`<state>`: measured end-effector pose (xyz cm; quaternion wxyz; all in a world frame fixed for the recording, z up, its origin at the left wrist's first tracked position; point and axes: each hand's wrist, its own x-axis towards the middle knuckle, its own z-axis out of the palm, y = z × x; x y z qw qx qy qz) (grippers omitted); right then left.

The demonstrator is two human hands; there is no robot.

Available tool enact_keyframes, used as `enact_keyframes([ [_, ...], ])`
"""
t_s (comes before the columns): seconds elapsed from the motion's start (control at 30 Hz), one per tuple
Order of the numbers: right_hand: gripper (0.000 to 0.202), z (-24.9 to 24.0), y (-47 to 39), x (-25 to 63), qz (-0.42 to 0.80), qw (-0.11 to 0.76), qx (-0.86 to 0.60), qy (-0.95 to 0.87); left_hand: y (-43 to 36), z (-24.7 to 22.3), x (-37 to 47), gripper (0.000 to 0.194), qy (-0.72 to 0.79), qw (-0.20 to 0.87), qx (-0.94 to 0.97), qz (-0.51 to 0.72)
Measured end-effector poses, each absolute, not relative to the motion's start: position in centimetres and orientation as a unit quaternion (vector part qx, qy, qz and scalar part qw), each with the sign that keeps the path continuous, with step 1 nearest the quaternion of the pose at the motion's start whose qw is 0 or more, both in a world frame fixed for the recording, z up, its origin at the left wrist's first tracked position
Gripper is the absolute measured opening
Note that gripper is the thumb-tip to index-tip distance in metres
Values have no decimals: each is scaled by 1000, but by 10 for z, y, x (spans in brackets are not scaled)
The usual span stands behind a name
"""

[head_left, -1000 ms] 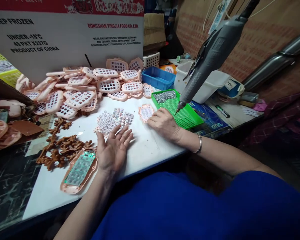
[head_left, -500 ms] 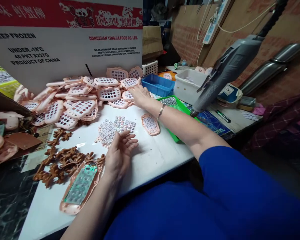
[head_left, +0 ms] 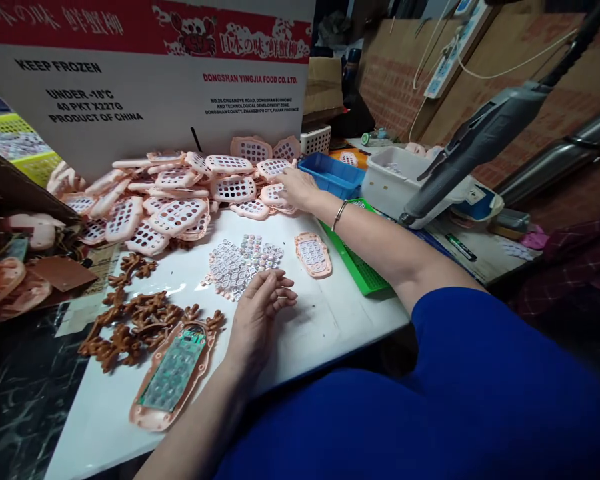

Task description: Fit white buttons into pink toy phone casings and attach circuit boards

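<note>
My right hand (head_left: 299,189) reaches to the right end of a heap of pink plastic shells (head_left: 179,217) with rows of button holes. Its fingers bend over the edge of one pink shell (head_left: 274,195); some fingertips are hidden. My left hand (head_left: 261,307) hovers, fingers loosely curled and slightly apart, beside a pile of small light keys (head_left: 235,263); I see nothing in it. Right of the keys lies a single pink shell (head_left: 313,255) with keys in its holes. Left of my left forearm lies a pink back shell (head_left: 153,417) with a green circuit board (head_left: 173,373) inside.
Brown antler-shaped parts (head_left: 130,327) lie at the left. A green tray (head_left: 370,277) is under my right forearm; a blue bin (head_left: 333,175) and white bin (head_left: 380,180) stand behind. A grey electric screwdriver (head_left: 480,147) hangs at the right. A printed carton (head_left: 170,100) stands behind the heap.
The view has shifted, so the table appears further right. My left hand has turned, its thumb now closer to the fingers. My right hand stays at the heap, its shell slightly more exposed.
</note>
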<state>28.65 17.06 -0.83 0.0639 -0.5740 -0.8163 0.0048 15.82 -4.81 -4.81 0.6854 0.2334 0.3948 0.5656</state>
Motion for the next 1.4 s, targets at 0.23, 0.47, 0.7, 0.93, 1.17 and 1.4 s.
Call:
enact_keyframes([
  [0.23, 69, -17, 168, 293, 47, 42, -581, -812, -42, -58, 153, 37, 415, 655, 275, 569],
  [0.47, 61, 11, 119, 284, 43, 54, -431, -900, -46, -51, 149, 47, 476, 332, 419, 698],
  [0.7, 59, 33, 37, 279, 149, -15, -161, -976, -51, -34, 132, 99, 548, 325, 565, 524],
  [0.93, 36, 19, 98, 266, 153, 142, -439, -874, -39, -55, 124, 71, 456, 510, 368, 630],
  [1.17, 76, -24, 146, 268, 96, 93, -639, -758, -41, -43, 124, 45, 388, 607, 230, 655],
  [1.4, 79, 1, 106, 272, 165, 144, -544, -810, -39, -41, 127, 48, 402, 587, 187, 677],
])
